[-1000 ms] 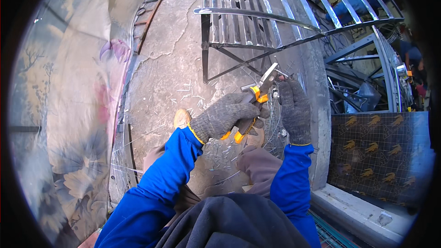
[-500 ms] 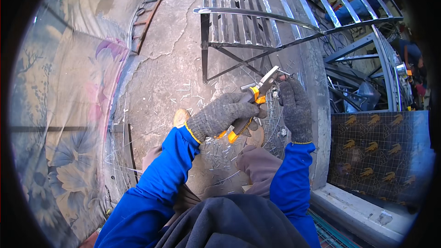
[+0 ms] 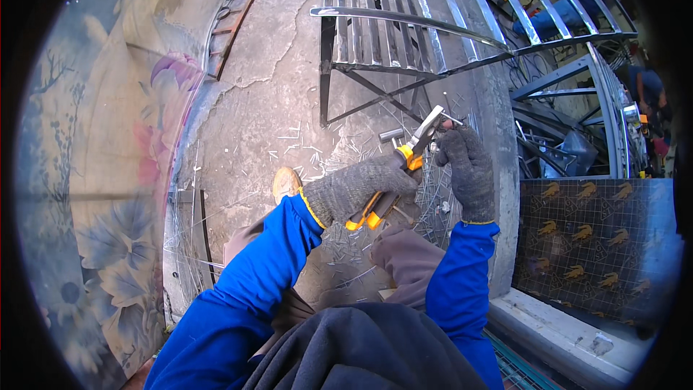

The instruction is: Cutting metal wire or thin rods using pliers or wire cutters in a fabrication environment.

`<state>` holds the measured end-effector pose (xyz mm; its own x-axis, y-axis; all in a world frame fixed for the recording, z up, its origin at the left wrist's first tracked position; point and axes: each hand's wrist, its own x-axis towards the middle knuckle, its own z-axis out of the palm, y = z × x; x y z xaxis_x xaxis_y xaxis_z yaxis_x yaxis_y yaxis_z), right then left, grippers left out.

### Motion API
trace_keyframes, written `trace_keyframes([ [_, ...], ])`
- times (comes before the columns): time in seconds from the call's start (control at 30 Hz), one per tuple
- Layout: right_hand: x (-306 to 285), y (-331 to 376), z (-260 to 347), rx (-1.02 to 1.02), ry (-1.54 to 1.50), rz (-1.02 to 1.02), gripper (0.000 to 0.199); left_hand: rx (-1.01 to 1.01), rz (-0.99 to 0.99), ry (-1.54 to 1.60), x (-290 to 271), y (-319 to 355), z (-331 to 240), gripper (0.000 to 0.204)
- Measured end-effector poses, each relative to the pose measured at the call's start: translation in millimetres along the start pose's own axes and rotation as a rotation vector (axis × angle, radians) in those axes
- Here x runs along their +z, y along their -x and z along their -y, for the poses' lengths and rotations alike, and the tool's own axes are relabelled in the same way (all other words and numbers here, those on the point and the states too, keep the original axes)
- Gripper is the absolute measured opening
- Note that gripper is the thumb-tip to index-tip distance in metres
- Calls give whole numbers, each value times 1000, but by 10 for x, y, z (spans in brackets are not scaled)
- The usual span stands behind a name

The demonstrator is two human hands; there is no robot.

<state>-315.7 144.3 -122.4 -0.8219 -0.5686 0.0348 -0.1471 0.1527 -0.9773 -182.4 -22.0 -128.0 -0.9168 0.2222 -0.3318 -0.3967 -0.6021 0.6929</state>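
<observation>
Near frame centre, our left hand [image 3: 359, 186] wraps the pliers [image 3: 413, 159], their long axis slanting upper right; our right hand [image 3: 468, 173], nearer their tip, pinches a thin metal rod [image 3: 454, 119] just beside it.

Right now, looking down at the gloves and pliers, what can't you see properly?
All in the head view:
Pliers: parts of the handles are hidden by the gloved left hand.
Thin metal rod: too small to tell whether the gloved right hand pinches it; curled fingers are in the way.
Slatted metal frame: cut off by the top edge.
Metal bits on the floor: too small to identify.
</observation>
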Motion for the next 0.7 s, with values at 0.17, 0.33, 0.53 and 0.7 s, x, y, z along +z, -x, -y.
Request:
trace_keyframes([
  [0.17,69,31,105,143,-188,-7,31,-59,15,113,65,131,-116,26],
  [0.33,-50,8,118,61,-127,35,36,-29,66,-6,68,64,-28,25],
  [0.53,-155,33,157,146,16,24,29,-25,-14,-35,144,129,-28,21],
  [0.7,-122,49,185,116,0,18,37,-15,103,-22,83,109,-30,22],
])
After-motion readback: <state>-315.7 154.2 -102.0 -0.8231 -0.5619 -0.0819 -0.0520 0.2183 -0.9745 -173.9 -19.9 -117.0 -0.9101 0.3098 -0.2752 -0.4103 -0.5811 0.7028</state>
